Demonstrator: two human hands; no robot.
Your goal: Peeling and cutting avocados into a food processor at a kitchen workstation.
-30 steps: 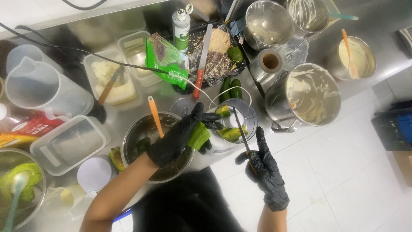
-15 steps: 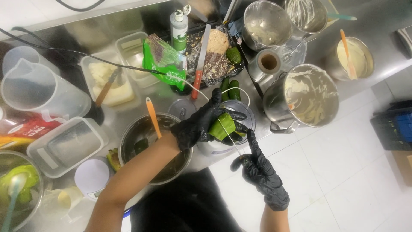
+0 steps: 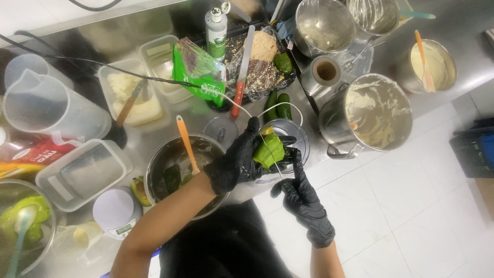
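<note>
I see my two hands in black gloves, close to my body. My right hand (image 3: pixel 304 205) is nearest me, its fingers partly curled, one finger pointing up and touching the green avocado half (image 3: pixel 268 150). I think it pinches a thin knife (image 3: pixel 271 154), but the blade is so thin that I cannot be sure. My left hand (image 3: pixel 237 160) is wrapped around the avocado half and holds it tight over the small clear cup (image 3: pixel 293 135), so that bits can drop in there.

Just left of it stands a dark metal bowl (image 3: pixel 170 164) on the worktop (image 3: pixel 195 116), with one orange spatula (image 3: pixel 186 144) leaning in it, ready to stir. A small white scale (image 3: pixel 116 212) sits near the edge, beside a clear empty tub (image 3: pixel 82 172).

Farther off I count two whole dark avocados (image 3: pixel 278 105) lying side by side, waiting. One big metal pot (image 3: pixel 373 114) with cream smears stands to the right. Behind it I count three more metal bowls; one holds pale cream (image 3: pixel 428 63) and an orange spoon. One white squeeze bottle (image 3: pixel 216 27) stands upright at the back
</note>
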